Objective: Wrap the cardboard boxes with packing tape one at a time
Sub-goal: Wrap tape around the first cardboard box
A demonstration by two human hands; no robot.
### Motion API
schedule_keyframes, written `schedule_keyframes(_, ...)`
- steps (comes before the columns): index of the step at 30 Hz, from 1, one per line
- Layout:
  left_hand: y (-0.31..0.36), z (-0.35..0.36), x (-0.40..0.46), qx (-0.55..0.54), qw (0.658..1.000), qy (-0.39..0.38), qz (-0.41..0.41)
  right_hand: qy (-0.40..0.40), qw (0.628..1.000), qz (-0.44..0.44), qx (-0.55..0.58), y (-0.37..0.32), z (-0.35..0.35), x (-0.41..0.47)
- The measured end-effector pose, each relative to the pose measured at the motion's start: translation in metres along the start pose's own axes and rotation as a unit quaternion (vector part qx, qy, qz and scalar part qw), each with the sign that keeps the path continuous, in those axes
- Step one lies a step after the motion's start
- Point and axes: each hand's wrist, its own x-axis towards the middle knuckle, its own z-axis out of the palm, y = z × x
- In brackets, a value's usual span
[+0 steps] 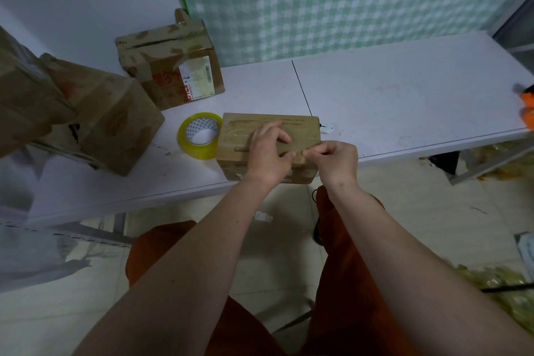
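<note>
I have the small cardboard box point(268, 139) at the near edge of the white counter point(404, 101), its near face overhanging slightly toward me. The roll of yellowish packing tape point(200, 135) lies flat just to its left, touching or almost touching the box side.

My left hand point(268, 153) rests over the top near edge of the box, fingers point(277, 130) curled and pressing down on the cardboard, thumb tucked against the near corner. My right hand point(336, 160) meets it from the right, thumb and forefinger pinched together on what I judge to be a strip or loose end of clear tape at the top edge; the tape itself is too transparent to make out, so I can't confirm it.

To do this step well, I'd keep the left hand anchoring the box so it doesn't slide off the counter edge, and draw the tape end taut with the right before smoothing it flat. Pressing from the middle outward should avoid wrinkles and trapped air. The risk is the tape folding onto itself or sticking to my fingertips.

Three more boxes wait at the far left: a labelled box point(170, 66), a plain box point(115, 121) and a nearer box point(26, 95) partly cut off by the frame.
</note>
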Motion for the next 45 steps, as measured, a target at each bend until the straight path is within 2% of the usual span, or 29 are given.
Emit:
schedule_keyframes(2, -0.001, 0.002, 0.0, 0.006, 1.0, -0.001, 0.006, -0.004, 1.0, -0.008, 0.007, 0.002, 0.0, -0.001)
schedule_keyframes(7, -0.005, 0.006, -0.003, 0.098, 0.992, -0.063, 0.058, -0.011, 0.997, 0.005, 0.072, 0.012, -0.005, -0.002)
schedule_keyframes(13, -0.001, 0.0, 0.001, 0.088, 0.991, -0.093, 0.03, -0.04, 0.98, 0.049, 0.187, 0.018, -0.012, -0.007)
schedule_keyframes(18, 0.003, -0.003, 0.005, 0.08, 0.99, -0.117, -0.005, -0.021, 0.965, 0.099, 0.244, 0.015, -0.005, -0.006)
schedule_keyframes(28, 0.008, 0.005, 0.007, 0.112, 0.989, -0.095, -0.025, 0.04, 0.977, 0.099, 0.182, 0.017, 0.014, -0.004)
schedule_keyframes(32, 0.007, 0.006, 0.008, 0.113, 0.989, -0.091, -0.018, 0.056, 0.985, 0.069, 0.145, 0.016, 0.018, -0.004)
schedule_keyframes(34, 0.005, 0.001, 0.008, 0.119, 0.988, -0.101, 0.003, 0.061, 0.987, 0.056, 0.14, 0.017, 0.018, -0.004)
schedule_keyframes(36, 0.0, -0.007, 0.008, 0.119, 0.982, -0.144, 0.033, 0.048, 0.989, 0.045, 0.132, 0.02, 0.012, -0.005)
schedule_keyframes(39, -0.013, -0.012, 0.009, 0.227, 0.953, -0.186, 0.079, -0.023, 0.99, 0.023, 0.139, 0.027, 0.007, -0.01)
schedule_keyframes(42, -0.02, 0.0, 0.002, 0.332, 0.928, -0.118, 0.117, -0.053, 0.99, -0.004, 0.132, 0.034, 0.009, -0.015)
schedule_keyframes(45, -0.021, 0.007, -0.001, 0.364, 0.918, -0.095, 0.127, -0.033, 0.993, 0.0, 0.11, 0.033, 0.009, -0.013)
